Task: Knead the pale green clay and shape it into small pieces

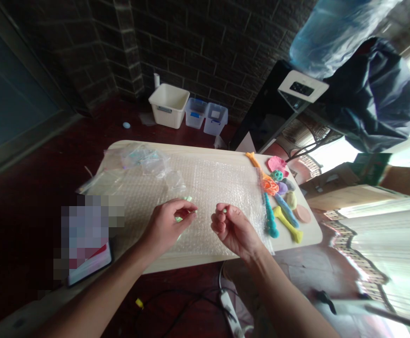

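My left hand (168, 224) hovers over a sheet of bubble wrap (205, 188) and pinches a pale green lump of clay (187, 201) between thumb and fingers. My right hand (231, 225) is curled beside it, with a tiny piece of the same pale green clay (224, 210) at its fingertips. The two hands are a short gap apart above the low light wooden table (310, 237).
Coloured clay shapes (278, 197) lie along the table's right end: orange, pink, teal, purple, blue, yellow. Crumpled plastic bags (141, 159) sit at the far left. A tablet (90, 265) lies near left. White and clear bins (187, 110) stand by the brick wall. A power strip (229, 307) lies below.
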Demonstrator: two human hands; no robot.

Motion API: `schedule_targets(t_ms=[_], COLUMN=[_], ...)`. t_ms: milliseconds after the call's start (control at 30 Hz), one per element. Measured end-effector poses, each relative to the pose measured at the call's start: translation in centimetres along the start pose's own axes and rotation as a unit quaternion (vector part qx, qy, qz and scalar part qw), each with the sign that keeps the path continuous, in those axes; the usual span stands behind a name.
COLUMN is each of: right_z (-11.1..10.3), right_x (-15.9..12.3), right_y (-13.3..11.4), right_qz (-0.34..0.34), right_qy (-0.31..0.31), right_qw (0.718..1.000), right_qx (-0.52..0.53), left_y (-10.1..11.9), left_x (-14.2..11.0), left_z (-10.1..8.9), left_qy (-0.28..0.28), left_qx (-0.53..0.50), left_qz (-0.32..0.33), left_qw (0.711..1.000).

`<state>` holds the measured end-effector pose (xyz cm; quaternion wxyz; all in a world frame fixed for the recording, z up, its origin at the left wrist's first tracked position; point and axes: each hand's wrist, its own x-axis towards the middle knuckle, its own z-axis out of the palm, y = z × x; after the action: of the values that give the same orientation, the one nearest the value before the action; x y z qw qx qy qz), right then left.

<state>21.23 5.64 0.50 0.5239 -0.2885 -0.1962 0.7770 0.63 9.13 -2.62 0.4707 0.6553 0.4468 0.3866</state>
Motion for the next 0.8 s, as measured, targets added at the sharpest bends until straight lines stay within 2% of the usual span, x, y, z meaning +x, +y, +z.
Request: schedule_targets(t_ms=[167, 500, 800], right_z=[-0.1, -0.12, -0.19], right_x=[0.07, 0.16, 0.15], right_y=[0.03, 0.26, 0.3], right_qz=[-0.008, -0.03, -0.029], right_qy=[-0.01, 0.023, 0.033], right_qw=[1.0, 0.996, 0.996], right_qx=[-0.001, -0.082, -0.083], left_y=[-0.04, 0.13, 0.32], left_x=[0.0, 0.06, 0.06], left_z=[0.02, -0.04, 0.0], left_qy=[0.004, 0.005, 0.007], left_qx=[-0.001, 0.009, 0.008], left_qz=[0.001, 0.005, 0.011], left_qw=[1.0, 1.0, 1.0])
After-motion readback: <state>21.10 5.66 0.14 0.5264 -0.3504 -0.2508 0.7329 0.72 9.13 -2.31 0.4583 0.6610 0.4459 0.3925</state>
